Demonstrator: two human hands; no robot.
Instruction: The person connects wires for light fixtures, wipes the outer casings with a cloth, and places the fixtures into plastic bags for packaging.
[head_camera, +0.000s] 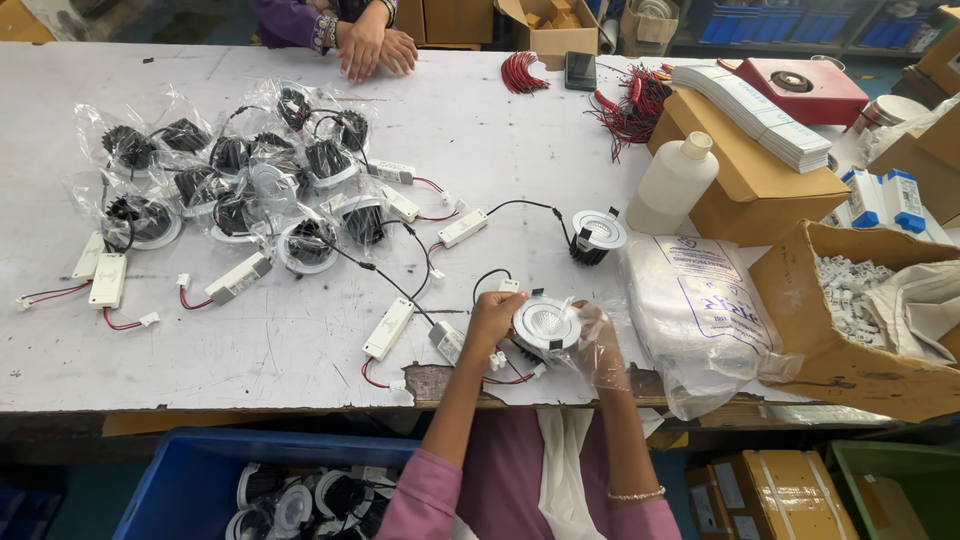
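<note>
Near the front edge of the worn white table (300, 370), at about six o'clock in the view, the person's two hands meet around a round white recessed spotlight with a silver reflector (546, 325). Left hand (492, 318) has its fingers curled closed on the lamp's nine o'clock side, gripping the rim. Right hand (597, 335) sits at the lamp's three o'clock side, its fingers wrapped in a clear thin plastic bag (604, 352) and closed about that film and the lamp's edge; how tightly is hard to tell through the plastic. Under the lamp, thin red and black wires (508, 378) trail toward a small white rectangular driver box (447, 341) at nine o'clock of the hands.

At twelve o'clock from the lamp, a second white spotlight with a black finned back (596, 236) rests alone on the table, its black cable running to another white driver box (462, 228). Toward ten o'clock lies a heap of bagged black-backed spotlights (250, 185). At three o'clock a stack of printed clear plastic bags (700, 310) lies just beside the right hand, and beyond it an open brown cardboard box of small white parts (850, 290). At one o'clock a white plastic bottle (676, 182) leans against a closed cardboard box (760, 180). At twelve o'clock, on the far edge, another person's hands (372, 45) rest folded. Below the table, at seven o'clock, a blue plastic crate (200, 480) holds more lamps
</note>
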